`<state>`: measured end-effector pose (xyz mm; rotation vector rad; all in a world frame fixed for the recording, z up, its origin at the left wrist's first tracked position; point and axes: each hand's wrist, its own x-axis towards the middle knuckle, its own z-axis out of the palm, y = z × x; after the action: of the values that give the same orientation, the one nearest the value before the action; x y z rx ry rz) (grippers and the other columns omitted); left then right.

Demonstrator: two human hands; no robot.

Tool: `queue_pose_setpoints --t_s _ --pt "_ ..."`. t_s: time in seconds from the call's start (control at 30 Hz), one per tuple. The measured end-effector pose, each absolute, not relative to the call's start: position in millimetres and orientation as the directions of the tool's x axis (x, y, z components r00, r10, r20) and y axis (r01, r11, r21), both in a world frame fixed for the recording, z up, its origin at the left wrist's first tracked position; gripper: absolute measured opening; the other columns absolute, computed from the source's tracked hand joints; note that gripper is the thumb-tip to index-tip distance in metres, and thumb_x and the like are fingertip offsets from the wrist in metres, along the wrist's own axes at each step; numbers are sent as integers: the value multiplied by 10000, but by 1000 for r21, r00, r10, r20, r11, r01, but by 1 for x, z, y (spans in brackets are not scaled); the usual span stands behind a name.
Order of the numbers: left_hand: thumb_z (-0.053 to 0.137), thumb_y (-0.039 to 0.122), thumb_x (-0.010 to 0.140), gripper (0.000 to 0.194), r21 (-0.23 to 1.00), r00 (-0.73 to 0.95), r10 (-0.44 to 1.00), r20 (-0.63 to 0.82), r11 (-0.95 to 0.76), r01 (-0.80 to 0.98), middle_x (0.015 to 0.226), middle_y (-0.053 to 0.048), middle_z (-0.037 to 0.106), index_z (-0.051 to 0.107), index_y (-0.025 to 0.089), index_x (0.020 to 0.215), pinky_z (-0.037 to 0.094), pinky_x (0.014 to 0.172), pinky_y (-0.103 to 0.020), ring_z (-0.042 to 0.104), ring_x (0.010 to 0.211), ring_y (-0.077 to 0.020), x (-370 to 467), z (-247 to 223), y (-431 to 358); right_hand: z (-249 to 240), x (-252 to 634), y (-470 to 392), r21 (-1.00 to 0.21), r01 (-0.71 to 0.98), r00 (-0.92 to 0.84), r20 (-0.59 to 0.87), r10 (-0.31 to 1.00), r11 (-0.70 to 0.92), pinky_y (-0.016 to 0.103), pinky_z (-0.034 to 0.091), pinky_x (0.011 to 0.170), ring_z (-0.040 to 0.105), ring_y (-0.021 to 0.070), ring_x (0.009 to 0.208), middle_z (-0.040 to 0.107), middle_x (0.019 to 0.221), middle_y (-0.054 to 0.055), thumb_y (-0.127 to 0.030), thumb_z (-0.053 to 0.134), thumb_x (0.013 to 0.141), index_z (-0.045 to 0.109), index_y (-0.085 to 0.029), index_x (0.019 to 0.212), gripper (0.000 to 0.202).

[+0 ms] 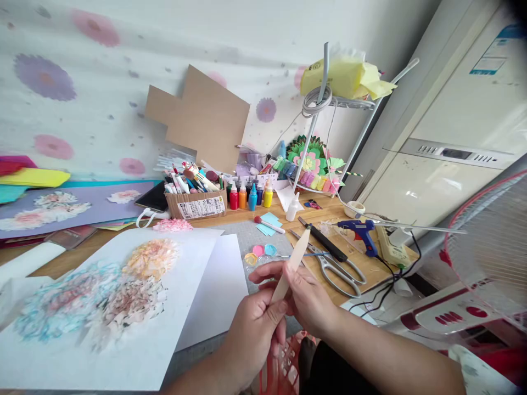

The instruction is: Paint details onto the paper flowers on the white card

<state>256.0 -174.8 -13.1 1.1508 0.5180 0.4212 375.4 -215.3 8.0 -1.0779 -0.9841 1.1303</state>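
Observation:
Both my hands are closed around one flat, cream-coloured strip point(300, 249) with a tapered, slightly dark tip, held tilted up and away from me. Its lower end sits between thumb and fingers of my left hand point(252, 332). My right hand point(307, 299) pinches it further up, its thumb along the strip. Whether the strip is paper or wood I cannot tell. Beyond the hands lie a pair of scissors point(335, 274), a black-handled tool point(328, 242) and small round pots of colour point(258, 250). To the left, ruffled paper flowers point(134, 310) rest on a white sheet point(142, 365).
A blue glue gun point(360, 233) lies at the right, by a power strip point(391, 247) with cords. A cardboard box point(195, 204) of brushes and pens stands behind, beside colour bottles point(252, 197). A fan point(494, 241) stands close at the right.

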Motion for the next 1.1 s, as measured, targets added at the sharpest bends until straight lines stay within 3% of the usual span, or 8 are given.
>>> queue_pose_setpoints --t_s 0.1,0.2,0.4,0.47,0.57,0.77,0.93,1.1 --pt "589 554 819 426 912 820 539 -190 407 -56 502 -15 615 606 128 798 372 382 -165 497 352 -86 255 -12 -170 8 377 -210 -974 -211 251 29 967 84 199 382 447 562 90 554 720 907 106 -619 481 876 725 -146 859 533" --pt "605 515 824 408 890 829 524 -195 450 -75 682 -74 707 631 117 907 496 520 -203 644 529 -135 254 -9 -167 11 379 -207 -964 -258 315 -19 949 66 203 436 503 624 128 649 724 859 108 -636 515 848 716 -137 797 541" --pt "620 433 848 386 881 833 517 -196 465 -82 841 -134 744 651 95 1032 540 629 -223 705 702 -172 250 -5 -169 24 384 -202 -922 -375 410 -75 909 93 288 544 671 684 173 717 727 791 93 -667 508 830 678 -146 742 555" --pt "634 441 839 392 881 818 541 -195 464 -96 844 -134 745 653 93 1017 540 624 -222 705 699 -172 250 -6 -169 27 387 -202 -913 -393 411 -69 909 109 296 547 694 690 178 739 726 781 90 -674 502 830 672 -149 735 560" --pt "661 495 805 412 875 785 585 -206 469 -120 759 -107 739 653 97 913 520 571 -200 688 628 -154 251 -6 -168 27 388 -204 -913 -392 377 -49 925 111 275 520 586 679 181 692 728 782 93 -694 515 806 676 -152 749 568" --pt "716 539 733 443 883 787 584 -199 456 -114 594 -57 685 625 106 759 471 471 -187 623 482 -127 253 -8 -166 21 379 -209 -957 -273 260 30 965 103 194 383 449 565 90 531 725 814 114 -617 559 830 710 -111 795 529" --pt "695 519 762 414 917 823 544 -165 391 -74 689 -84 722 623 112 778 512 527 -211 668 555 -148 252 -10 -168 19 373 -208 -971 -228 247 16 969 74 185 335 389 569 106 509 717 784 124 -679 490 828 673 -115 784 594" --pt "711 579 710 467 947 867 458 -194 318 44 669 -89 725 623 122 751 515 545 -225 663 549 -152 244 -10 -171 21 397 -207 -983 -140 387 52 921 115 294 504 561 639 167 609 686 735 100 -717 438 817 611 -144 803 598"
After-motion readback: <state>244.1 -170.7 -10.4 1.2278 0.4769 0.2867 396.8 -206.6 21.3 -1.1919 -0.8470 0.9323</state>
